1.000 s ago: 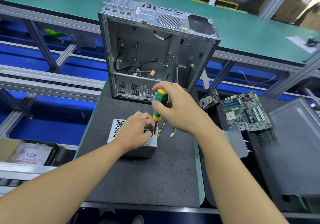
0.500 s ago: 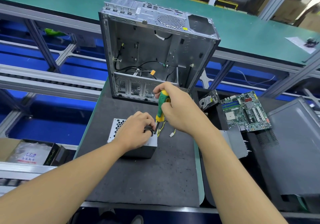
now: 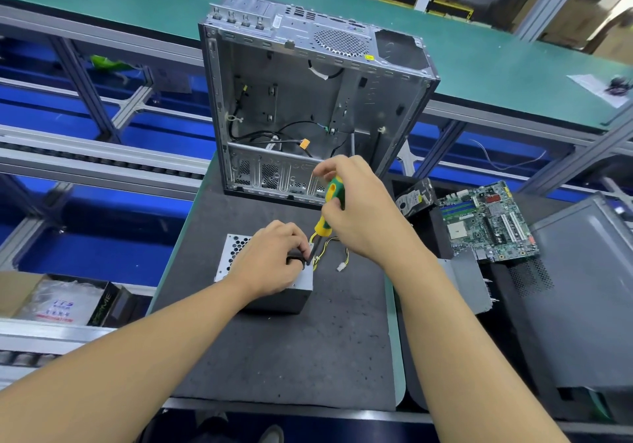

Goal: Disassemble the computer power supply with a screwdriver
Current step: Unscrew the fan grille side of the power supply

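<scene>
Both hands seem to be loosening one screw: the left hand [image 3: 270, 261] is gripping the power supply [image 3: 236, 249] on the mat [image 3: 274, 357], while the right hand [image 3: 359, 216] is clasping the tilted screwdriver [image 3: 330, 203] at its corner. The next move probably calls for firm, steady twisting.

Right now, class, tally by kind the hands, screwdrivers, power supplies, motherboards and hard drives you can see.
Hands: 2 (left hand, right hand)
Screwdriver: 1
Power supply: 1
Motherboard: 1
Hard drive: 1
Total: 6

blue "ITS" on plastic bag [image 3: 61, 305], "PRIME" on black box [image 3: 104, 307]
</scene>
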`<state>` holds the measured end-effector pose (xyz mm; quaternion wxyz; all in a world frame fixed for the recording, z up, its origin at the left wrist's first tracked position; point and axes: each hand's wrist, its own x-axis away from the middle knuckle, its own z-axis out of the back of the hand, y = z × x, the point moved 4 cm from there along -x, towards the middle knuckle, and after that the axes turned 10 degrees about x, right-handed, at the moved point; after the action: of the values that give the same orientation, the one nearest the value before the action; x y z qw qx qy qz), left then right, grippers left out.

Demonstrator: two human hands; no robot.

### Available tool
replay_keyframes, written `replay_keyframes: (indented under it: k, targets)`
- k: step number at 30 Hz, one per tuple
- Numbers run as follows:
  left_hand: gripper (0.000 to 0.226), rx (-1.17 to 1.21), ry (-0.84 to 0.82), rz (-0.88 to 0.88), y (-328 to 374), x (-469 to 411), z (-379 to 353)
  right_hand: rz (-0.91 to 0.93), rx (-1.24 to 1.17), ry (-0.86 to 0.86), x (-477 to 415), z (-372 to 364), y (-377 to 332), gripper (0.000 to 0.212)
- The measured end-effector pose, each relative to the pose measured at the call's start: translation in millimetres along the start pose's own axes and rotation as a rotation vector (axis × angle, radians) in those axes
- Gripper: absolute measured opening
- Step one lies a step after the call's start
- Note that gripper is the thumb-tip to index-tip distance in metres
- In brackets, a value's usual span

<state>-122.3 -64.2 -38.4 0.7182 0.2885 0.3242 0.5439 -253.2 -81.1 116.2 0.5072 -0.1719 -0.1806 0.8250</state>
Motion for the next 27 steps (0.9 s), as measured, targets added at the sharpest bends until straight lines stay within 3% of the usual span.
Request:
replay_keyframes:
  k: [5, 9, 13, 18, 27]
  targets:
    - [0.017, -0.005, -0.005, -0.004, 0.0, -0.8, 0.0, -0.04, -0.043, -0.064, 0.6, -4.6, 3.0, 0.033]
    - [0.016, 0.0, 0.003, -0.01, 0.1, 0.0, 0.4, -0.016, 0.052, -0.022, 0.7, -3.4, 0.6, 0.006]
    - [0.018, 0.0, 0.008, -0.011, -0.8, 0.3, -0.1, -0.02, 0.079, -0.02, -1.0, -3.5, -1.0, 0.006]
    - [0.019, -0.017, -0.003, -0.009, -1.6, -0.5, -0.7, -0.068, -0.013, -0.021, -2.3, 1.5, -0.8, 0.028]
    - [0.017, -0.014, 0.002, -0.02, -1.0, -0.5, -0.6, -0.116, -0.035, -0.07, -4.9, -10.6, -0.5, 0.009]
